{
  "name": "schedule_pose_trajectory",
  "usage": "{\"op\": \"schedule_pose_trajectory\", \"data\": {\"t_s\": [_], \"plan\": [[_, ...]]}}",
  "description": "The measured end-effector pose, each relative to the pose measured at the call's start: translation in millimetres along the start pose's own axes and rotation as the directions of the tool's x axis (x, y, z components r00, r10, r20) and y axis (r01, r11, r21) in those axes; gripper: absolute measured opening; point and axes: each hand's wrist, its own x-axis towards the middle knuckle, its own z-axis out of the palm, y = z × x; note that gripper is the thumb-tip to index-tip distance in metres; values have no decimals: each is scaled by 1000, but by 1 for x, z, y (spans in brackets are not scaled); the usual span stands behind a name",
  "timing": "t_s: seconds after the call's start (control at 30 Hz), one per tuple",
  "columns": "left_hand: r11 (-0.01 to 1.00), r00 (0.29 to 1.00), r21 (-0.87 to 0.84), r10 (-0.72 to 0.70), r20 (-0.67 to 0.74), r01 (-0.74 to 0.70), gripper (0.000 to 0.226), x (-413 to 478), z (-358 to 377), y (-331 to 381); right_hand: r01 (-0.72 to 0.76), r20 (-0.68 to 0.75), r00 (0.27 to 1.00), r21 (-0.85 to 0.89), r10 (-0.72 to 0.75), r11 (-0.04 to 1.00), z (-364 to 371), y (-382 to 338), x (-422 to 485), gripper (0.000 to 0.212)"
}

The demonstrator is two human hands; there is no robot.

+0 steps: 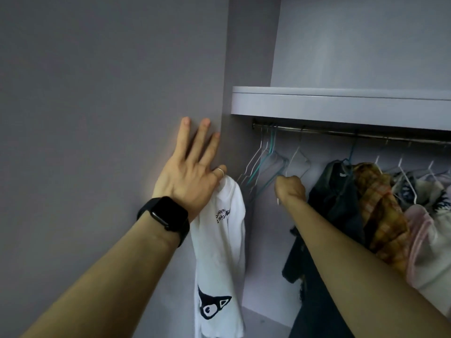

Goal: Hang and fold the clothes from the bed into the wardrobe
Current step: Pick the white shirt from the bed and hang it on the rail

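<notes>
Wardrobe side panel (109,118) grey: your left hand (188,176) flat against it, fingers straight, thumb pinching white T-shirt (219,240), which hangs below. Apart from it, your right hand (290,189) fisted round teal hanger (273,142) under rail (341,132), beside hung clothes (380,211).

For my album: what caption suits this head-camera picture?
Left hand pinches a white T-shirt while the right hand grips a teal hanger on the wardrobe rail.

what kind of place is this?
Inside a wardrobe, likely in a home: a hanging rail under a shelf, empty wire hangers on it, and clothes hung to the right.
</notes>
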Motion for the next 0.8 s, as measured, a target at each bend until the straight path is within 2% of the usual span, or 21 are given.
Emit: {"op": "schedule_pose_trajectory", "data": {"t_s": [0.1, 0.17, 0.3, 0.4, 0.47, 0.53, 0.57, 0.6, 0.63, 0.67, 0.77, 0.8], "plan": [[998, 999, -62, -9, 42, 12, 55, -2, -1, 1, 1, -86, 996, -29, -3, 1000, -19, -5, 5, 41], [992, 998, -130, 0, 62, 8, 59, -5, -1, 2, -2, -138, 990, -54, -5, 999, -35, -12, 9, 34], [972, 997, -234, 39, 62, -24, 64, -6, -25, -18, 40, -147, 988, -62, -49, 997, -79, -24, -15, 29], [941, 943, -334, 166, 288, -63, 49, -4, -26, -15, 107, -119, 986, -71, -115, 992, -111, -16, -59, 24], [887, 889, -463, 211, 407, 1, 48, 1, -35, -14, 146, -67, 986, -115, -154, 983, -138, -6, -97, 18], [739, 894, -659, 195, 404, 136, 46, -6, -45, -4, 180, 19, 984, -143, -179, 973, -160, 7, -143, 14], [593, 882, -771, 207, 424, 231, 44, -13, -54, 3, 173, 45, 985, -135, -169, 976, -171, 14, -169, 13], [392, 859, -855, 242, 451, 339, 40, -20, -65, 10, 176, 54, 984, -108, -171, 978, -179, 21, -191, 13], [208, 834, -880, 286, 471, 426, 34, -37, -78, 22, 164, 50, 986, -60, -161, 985, -192, 31, -223, 14], [88, 841, -884, 276, 465, 459, 29, -45, -84, 30, 177, 35, 984, 4, -177, 984, -199, 35, -243, 14], [-153, 796, -813, 368, 481, 562, 17, -76, -107, 58, 103, 50, 993, 126, -110, 987, -227, 52, -304, 15], [-243, 774, -760, 408, 484, 603, 21, -83, -111, 66, 79, 51, 995, 154, -88, 985, -235, 57, -319, 14]]}}
